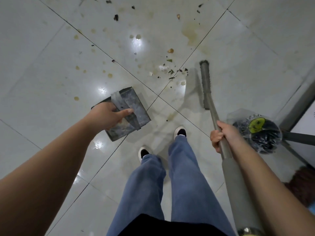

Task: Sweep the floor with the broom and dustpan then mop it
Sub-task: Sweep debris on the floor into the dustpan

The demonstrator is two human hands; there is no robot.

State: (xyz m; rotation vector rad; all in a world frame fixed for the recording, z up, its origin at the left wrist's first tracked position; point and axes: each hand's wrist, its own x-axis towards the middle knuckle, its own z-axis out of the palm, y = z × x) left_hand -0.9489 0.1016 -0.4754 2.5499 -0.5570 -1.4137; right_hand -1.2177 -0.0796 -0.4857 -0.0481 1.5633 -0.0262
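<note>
Beside the debris (pixel 172 72), right hand (pixel 223 137) grips broom (pixel 205 84); left hand (pixel 109 114) holds dustpan (pixel 134 108)

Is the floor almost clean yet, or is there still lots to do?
Hardly started. The left hand holds the grey metal dustpan, and the right hand grips the grey long-handled broom. Dark crumbs and yellowish stains still cover the white tiled floor. Sweeping and all the mopping remain.

Open tiled floor (pixel 51 53) is lying to the left and ahead; on the right a plastic-lined bin (pixel 259 132) and grey metal legs (pixel 300 103) are crowding the passage.
</note>
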